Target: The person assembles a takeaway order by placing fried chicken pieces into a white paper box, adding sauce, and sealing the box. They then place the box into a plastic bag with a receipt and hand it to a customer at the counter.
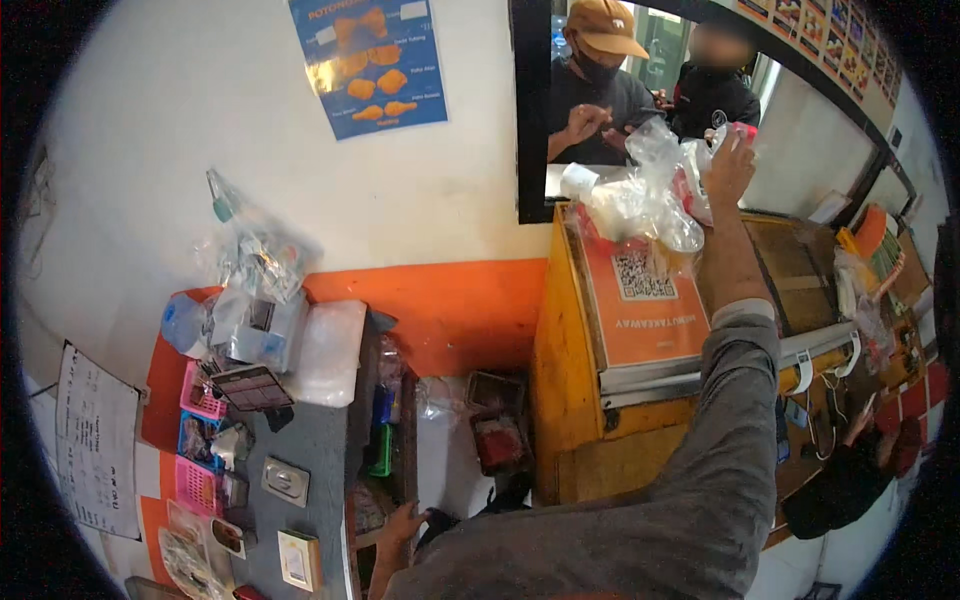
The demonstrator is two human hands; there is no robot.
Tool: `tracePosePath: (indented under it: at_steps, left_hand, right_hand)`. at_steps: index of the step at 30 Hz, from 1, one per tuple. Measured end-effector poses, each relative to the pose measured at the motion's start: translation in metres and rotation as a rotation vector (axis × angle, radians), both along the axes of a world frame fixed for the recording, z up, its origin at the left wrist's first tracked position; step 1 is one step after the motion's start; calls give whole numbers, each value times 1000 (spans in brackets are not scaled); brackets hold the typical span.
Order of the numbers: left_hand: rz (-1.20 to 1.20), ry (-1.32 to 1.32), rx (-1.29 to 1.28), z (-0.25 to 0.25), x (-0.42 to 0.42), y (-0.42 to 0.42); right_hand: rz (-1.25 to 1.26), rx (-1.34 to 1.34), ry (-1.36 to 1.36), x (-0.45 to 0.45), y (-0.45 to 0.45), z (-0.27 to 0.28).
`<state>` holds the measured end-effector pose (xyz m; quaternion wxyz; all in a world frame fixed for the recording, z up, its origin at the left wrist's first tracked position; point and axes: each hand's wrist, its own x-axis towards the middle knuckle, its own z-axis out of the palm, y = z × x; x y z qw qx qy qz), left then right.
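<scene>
My right hand (729, 171) reaches up over the wooden counter to the service window, its fingers on a clear plastic bag (697, 169) with something red at its top. Just left of it, more clear bags (641, 202) with pale and red contents stand on the counter; a cup of amber liquid seems to be among them. An orange menu sheet (651, 319) with a printed code lies under the bags. My left hand (401, 529) hangs low beside the dark side table's edge, fingers slightly spread, with nothing seen in it.
Two people stand beyond the window (531, 112); another person's dark sleeve (832, 487) is at lower right. The side table (292, 442) holds pink baskets (199, 487), a metal lid (286, 481), a small box (298, 560) and plastic bags. Containers (499, 442) sit low between table and counter.
</scene>
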<state>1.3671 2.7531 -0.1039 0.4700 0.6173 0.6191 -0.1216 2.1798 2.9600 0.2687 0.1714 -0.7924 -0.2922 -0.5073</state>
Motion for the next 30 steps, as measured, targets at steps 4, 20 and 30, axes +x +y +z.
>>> tracePosePath:
  at_steps: [4,20,30]
  left_hand:
    - [13,-259,48,-123,-70,-6]
    - [878,-300,714,43,-253,-152]
    - [843,75,698,-20,-426,-160]
  right_hand:
    - [257,-332,-1,-12,-25,-9]
    - [1407,-1055,583,-641,-103,-129]
    - [1305,-2072,1399,-1050,-186,-373]
